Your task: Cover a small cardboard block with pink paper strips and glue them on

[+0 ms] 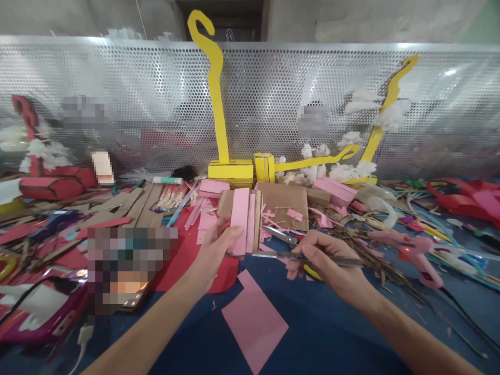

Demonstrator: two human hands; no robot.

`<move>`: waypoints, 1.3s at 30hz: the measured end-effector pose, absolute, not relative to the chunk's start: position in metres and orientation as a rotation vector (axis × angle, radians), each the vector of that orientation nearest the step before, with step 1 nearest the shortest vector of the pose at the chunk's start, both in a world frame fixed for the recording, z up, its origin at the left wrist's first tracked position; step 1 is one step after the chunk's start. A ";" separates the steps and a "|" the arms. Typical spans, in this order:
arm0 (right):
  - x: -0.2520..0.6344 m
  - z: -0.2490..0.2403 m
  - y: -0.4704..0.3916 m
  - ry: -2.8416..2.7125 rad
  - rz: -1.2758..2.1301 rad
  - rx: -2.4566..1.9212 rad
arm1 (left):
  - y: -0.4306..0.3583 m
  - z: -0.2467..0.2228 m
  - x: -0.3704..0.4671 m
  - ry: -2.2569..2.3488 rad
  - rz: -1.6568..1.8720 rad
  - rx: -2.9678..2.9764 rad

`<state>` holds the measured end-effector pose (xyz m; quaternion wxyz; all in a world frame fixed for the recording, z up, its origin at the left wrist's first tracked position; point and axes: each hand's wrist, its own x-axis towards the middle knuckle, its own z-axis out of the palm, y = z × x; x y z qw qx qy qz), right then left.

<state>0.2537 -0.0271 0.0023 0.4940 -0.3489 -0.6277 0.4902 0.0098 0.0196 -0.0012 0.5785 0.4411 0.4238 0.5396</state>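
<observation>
1. A pink paper sheet (pixel 255 323) lies on the blue tabletop (pixel 332 333).
2. Right hand (pixel 322 250): fingers close around a narrow grey metal strip (pixel 275 254).
3. Left hand (pixel 219 242): fingers pinch a pink-papered cardboard box (pixel 239 221) at the strip's tip.
4. A yellow hook-topped stand (pixel 217 109) rises behind.

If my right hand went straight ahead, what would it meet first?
Probably the pink rectangular cardboard piece in your left hand, with the long thin grey tool leading; depth is unclear.

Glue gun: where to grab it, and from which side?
By the handle, I'd say, from the near right. The glue gun lies with its handle toward the near side and its nozzle pointing left; the glowing light suggests it may be hot, so avoid that end and the cord.
</observation>
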 end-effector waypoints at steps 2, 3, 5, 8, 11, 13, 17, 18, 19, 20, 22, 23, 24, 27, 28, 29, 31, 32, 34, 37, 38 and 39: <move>0.256 0.000 -0.025 -1.435 1.166 -0.858 | 0.018 0.000 0.012 0.981 1.228 1.041; 0.257 -0.001 -0.024 -1.403 1.154 -0.871 | 0.017 0.001 0.013 0.969 1.219 1.051; 0.256 -0.002 -0.025 -1.387 1.115 -0.905 | 0.015 0.002 0.014 0.939 1.219 1.075; 0.251 0.001 -0.029 -1.479 1.012 -0.962 | 0.014 0.002 0.015 0.933 1.206 1.096; 0.245 0.004 -0.033 -1.584 0.923 -0.958 | 0.015 0.000 0.014 0.976 1.183 1.060; 0.243 0.004 -0.035 -1.624 0.893 -0.943 | 0.017 -0.002 0.014 0.990 1.188 1.025; 0.244 0.000 -0.037 -1.666 0.866 -0.934 | 0.020 -0.007 0.014 0.985 1.211 1.006; 0.245 -0.001 -0.038 -1.675 0.868 -0.930 | 0.020 -0.007 0.014 0.987 1.222 1.003; 0.246 -0.002 -0.039 -1.683 0.875 -0.930 | 0.020 -0.007 0.014 0.988 1.233 0.999; 0.247 -0.003 -0.039 -1.690 0.885 -0.934 | 0.020 -0.007 0.014 0.987 1.240 0.996; 0.248 -0.004 -0.040 -1.698 0.900 -0.950 | 0.020 -0.005 0.014 0.976 1.244 0.994; 0.248 -0.004 -0.040 -1.700 0.903 -0.959 | 0.020 -0.004 0.014 0.971 1.246 0.993; 0.247 -0.003 -0.040 -1.703 0.903 -0.966 | 0.019 -0.003 0.014 0.968 1.250 0.992; 0.247 -0.001 -0.040 -1.715 0.915 -0.970 | 0.019 -0.003 0.014 0.987 1.264 0.980; 0.247 -0.001 -0.040 -1.718 0.924 -0.972 | 0.020 -0.003 0.013 0.995 1.266 0.976; 0.246 0.000 -0.040 -1.719 0.933 -0.974 | 0.020 -0.003 0.013 0.999 1.264 0.974; 0.246 0.001 -0.039 -1.726 0.940 -0.982 | 0.020 -0.003 0.013 1.000 1.259 0.976; 0.246 0.001 -0.039 -1.728 0.941 -0.984 | 0.020 -0.003 0.013 0.999 1.258 0.980; 0.246 0.001 -0.039 -1.728 0.940 -0.992 | 0.020 -0.002 0.014 1.004 1.266 0.982; 0.246 0.001 -0.039 -1.732 0.935 -1.014 | 0.020 -0.003 0.014 1.015 1.280 0.976; 0.246 0.001 -0.039 -1.735 0.932 -1.021 | 0.021 -0.004 0.014 1.013 1.280 0.977; 0.246 0.002 -0.039 -1.738 0.929 -1.028 | 0.021 -0.005 0.014 1.011 1.279 0.978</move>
